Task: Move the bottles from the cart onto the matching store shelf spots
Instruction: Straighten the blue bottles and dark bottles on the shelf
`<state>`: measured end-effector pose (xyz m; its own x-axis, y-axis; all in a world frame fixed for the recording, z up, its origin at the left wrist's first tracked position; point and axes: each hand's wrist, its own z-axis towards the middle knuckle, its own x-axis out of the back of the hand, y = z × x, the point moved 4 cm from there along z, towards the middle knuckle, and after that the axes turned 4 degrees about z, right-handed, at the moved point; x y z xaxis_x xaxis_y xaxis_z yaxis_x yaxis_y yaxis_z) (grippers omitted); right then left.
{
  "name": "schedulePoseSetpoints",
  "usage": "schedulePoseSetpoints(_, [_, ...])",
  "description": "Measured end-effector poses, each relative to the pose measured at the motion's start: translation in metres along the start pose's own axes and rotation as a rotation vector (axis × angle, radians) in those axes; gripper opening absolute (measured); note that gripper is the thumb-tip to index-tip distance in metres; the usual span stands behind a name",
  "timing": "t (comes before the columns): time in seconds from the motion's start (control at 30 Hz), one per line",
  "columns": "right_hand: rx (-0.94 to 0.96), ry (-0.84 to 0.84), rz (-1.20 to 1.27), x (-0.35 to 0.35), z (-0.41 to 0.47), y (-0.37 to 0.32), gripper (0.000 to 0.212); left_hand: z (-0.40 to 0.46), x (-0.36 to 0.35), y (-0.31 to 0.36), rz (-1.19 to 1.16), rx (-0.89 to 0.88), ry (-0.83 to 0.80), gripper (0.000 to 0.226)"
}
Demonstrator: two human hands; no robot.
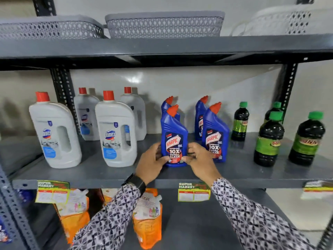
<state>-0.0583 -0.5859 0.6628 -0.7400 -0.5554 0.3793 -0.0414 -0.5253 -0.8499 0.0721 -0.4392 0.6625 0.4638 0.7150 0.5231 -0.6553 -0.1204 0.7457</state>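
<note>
A blue Harpic bottle [173, 139] with a red angled cap stands upright at the front of the grey shelf [108, 175]. My left hand [151, 162] grips its lower left side and my right hand [200, 161] grips its lower right side. Three more blue Harpic bottles stand near it: one [215, 136] just to the right and two behind. White Domex bottles [115, 130] with red caps stand to the left. Dark bottles [268, 141] with green caps stand to the right. The cart is out of view.
Grey and white perforated baskets [164, 24] sit on the shelf above. Orange refill pouches [147, 219] stand on the shelf below. Yellow-green price tags [193, 192] hang on the shelf's front edge. Perforated dark uprights [63, 91] frame the bay.
</note>
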Motion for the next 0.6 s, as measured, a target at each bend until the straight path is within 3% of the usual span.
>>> schedulePoseSetpoints(0.27, [0.031, -0.039, 0.068, 0.008, -0.011, -0.006, 0.049, -0.018, 0.003, 0.021, -0.07, 0.071, 0.097, 0.066])
schedulePoseSetpoints(0.33, [0.116, 0.132, 0.05, 0.028, -0.024, 0.001, 0.042, -0.038, 0.008, 0.029, -0.006, 0.067, 0.392, 0.054])
schedulePoseSetpoints(0.4, [0.22, 0.467, 0.081, 0.064, -0.038, 0.012, 0.036, -0.059, -0.006, 0.052, 0.063, -0.076, 0.598, 0.027])
schedulePoseSetpoints(0.47, [0.259, 0.656, 0.047, 0.095, -0.039, 0.022, 0.045, -0.059, -0.046, 0.078, 0.076, -0.197, 0.462, 0.02])
schedulePoseSetpoints(0.5, [0.211, 0.631, 0.028, 0.105, -0.032, 0.028, 0.056, -0.053, -0.071, 0.089, 0.07, -0.206, 0.33, 0.026])
schedulePoseSetpoints(0.6, [-0.019, 0.29, 0.044, 0.118, 0.0, 0.046, 0.08, -0.02, -0.121, 0.106, 0.057, -0.122, 0.105, 0.052])
